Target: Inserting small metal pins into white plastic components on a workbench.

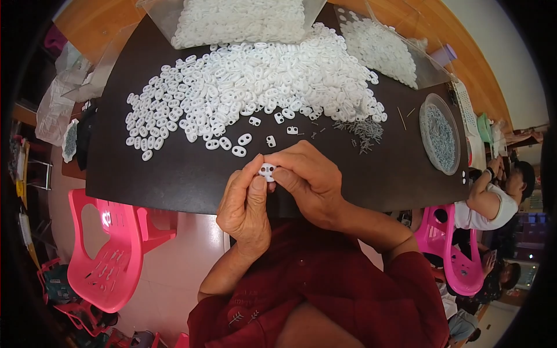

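Observation:
A small white two-hole plastic cord lock [267, 173] is pinched between both my hands, just off the table's near edge. My left hand [245, 206] grips its left side with thumb and fingers. From the right, my right hand [309, 180] presses on it with thumb and bent forefinger. Beyond my hands lie several loose white two-hole pieces [238, 151], some oval and some squarer, like the small piece [270, 141] near my fingers. Farther back spreads a large pile of white oval pieces [255, 75]. Small grey metal springs [365, 133] are heaped at its right end.
Clear bins of white parts stand at the back, one in the middle [241, 23] and one at right [380, 49]. A round tub of springs [438, 136] sits at the table's right. Pink chairs [110, 255] flank me. Another person [487, 200] sits at far right.

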Demonstrator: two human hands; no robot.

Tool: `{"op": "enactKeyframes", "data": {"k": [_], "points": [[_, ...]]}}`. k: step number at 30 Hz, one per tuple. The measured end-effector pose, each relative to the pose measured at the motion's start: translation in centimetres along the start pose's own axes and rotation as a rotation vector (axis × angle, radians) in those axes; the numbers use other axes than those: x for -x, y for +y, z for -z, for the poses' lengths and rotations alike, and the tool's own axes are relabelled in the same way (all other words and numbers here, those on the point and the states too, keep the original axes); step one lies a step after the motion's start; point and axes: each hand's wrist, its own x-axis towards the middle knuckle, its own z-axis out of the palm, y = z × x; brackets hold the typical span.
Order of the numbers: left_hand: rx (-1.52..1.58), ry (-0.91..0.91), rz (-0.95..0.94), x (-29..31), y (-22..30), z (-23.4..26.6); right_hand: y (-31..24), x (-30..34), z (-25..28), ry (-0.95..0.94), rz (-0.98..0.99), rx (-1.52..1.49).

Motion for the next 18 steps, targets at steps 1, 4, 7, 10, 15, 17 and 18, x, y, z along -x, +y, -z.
{"op": "enactKeyframes", "data": {"k": [1, 4, 7, 10, 15, 17, 18], "points": [[-0.007, -0.008, 0.007, 0.01, -0.02, -0.01, -0.12, 0.04, 0.0, 0.026, -0.079, -0.052], [-0.1, -0.044, 0.019, -0.15, 0.46, 0.21, -0.78, -0.49, 0.67, -0.034, -0.214, -0.143], [-0.195, -0.056, -0.013, -0.23, 0.37, 0.16, -0.61, -0.44, 0.48, 0.001, -0.287, -0.209], [-0.205, -0.033, -0.007, -0.11, 0.12, 0.23, -0.7, -0.55, 0.49, -0.002, -0.349, -0.281], [-0.158, 0.044, -0.016, -0.1, -0.04, -0.37, -0.68, -0.41, 0.15, 0.036, -0.372, -0.33], [-0.154, 0.062, -0.005, 0.0, -0.15, -0.5, -0.73, -0.28, -0.1, 0.058, -0.37, -0.337], [-0.143, 0.073, 0.001, 0.04, -0.19, -0.55, -0.73, -0.2, -0.22, 0.081, -0.391, -0.352]]}}
